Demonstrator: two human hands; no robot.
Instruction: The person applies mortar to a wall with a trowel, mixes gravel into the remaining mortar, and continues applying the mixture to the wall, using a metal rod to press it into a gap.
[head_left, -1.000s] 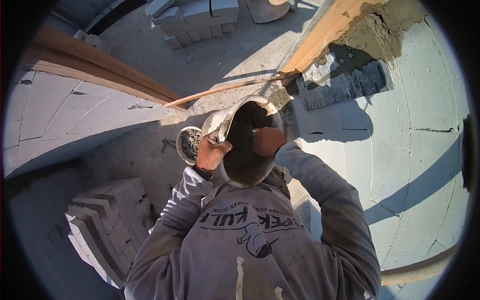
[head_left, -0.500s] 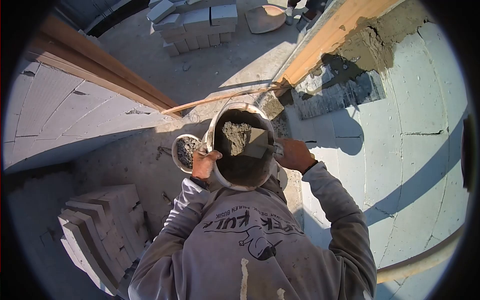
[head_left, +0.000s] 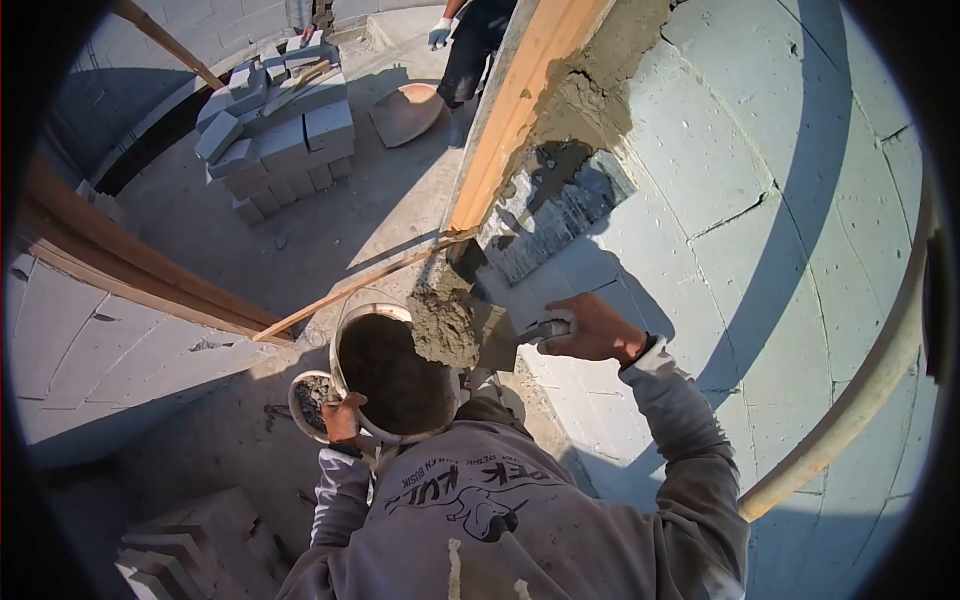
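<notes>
My left hand (head_left: 344, 417) grips the rim of a white bucket (head_left: 338, 350) that has grey mortar (head_left: 385, 370) inside. In my right hand (head_left: 592, 328) is the handle of a trowel (head_left: 498, 338), its fingers wrapped round it. A thick lump of wet mortar (head_left: 445, 325) lies on the blade, over the right edge of the bucket. Beyond the trowel, a grey-streaked flat board (head_left: 555, 215) rests against the pale block wall (head_left: 700, 140), beside an orange wooden post (head_left: 510, 110) with mortar smeared along it.
A smaller bucket of rubble (head_left: 312, 400) stands left of the large one. A thin wooden strip (head_left: 365, 285) crosses behind them. Stacked blocks (head_left: 280, 150), a shallow basin (head_left: 405, 112) and another person's legs (head_left: 474, 50) are farther back. More blocks (head_left: 205, 540) stand at lower left.
My right hand has lifted the loaded trowel out of the bucket and moved right. The view has turned toward the right-hand wall. My left hand still holds the rim.
</notes>
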